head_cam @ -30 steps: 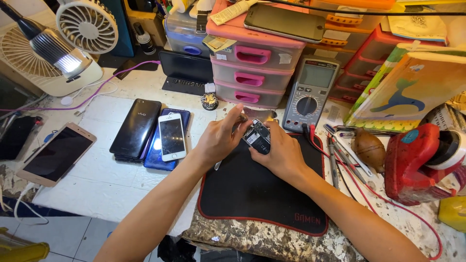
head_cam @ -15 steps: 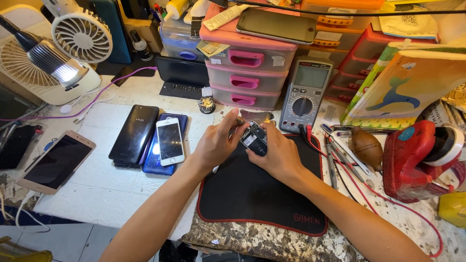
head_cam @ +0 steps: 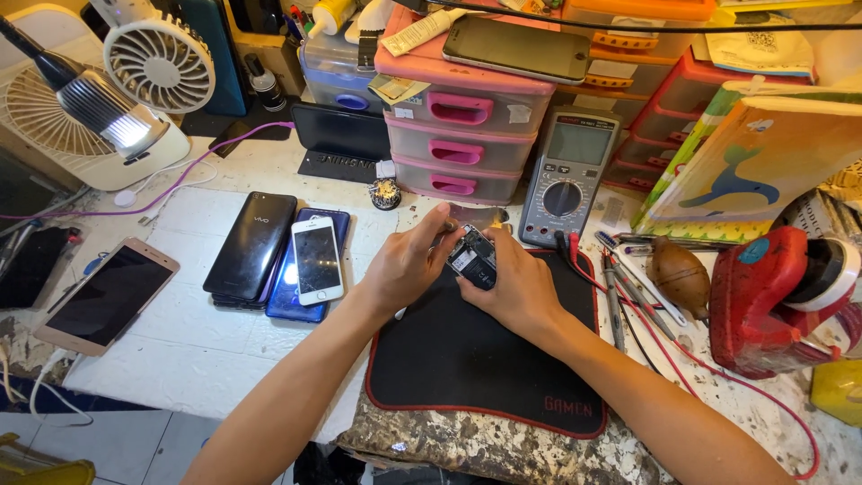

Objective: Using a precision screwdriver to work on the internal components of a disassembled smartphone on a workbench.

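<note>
Opened phone [head_cam: 473, 259] gripped by both hands, above mat's [head_cam: 467, 359] far edge.

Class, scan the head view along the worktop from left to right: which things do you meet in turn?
Rose-gold phone → black phone → white phone → left hand → opened phone → right hand → brown bulb blower → red tool.
</note>
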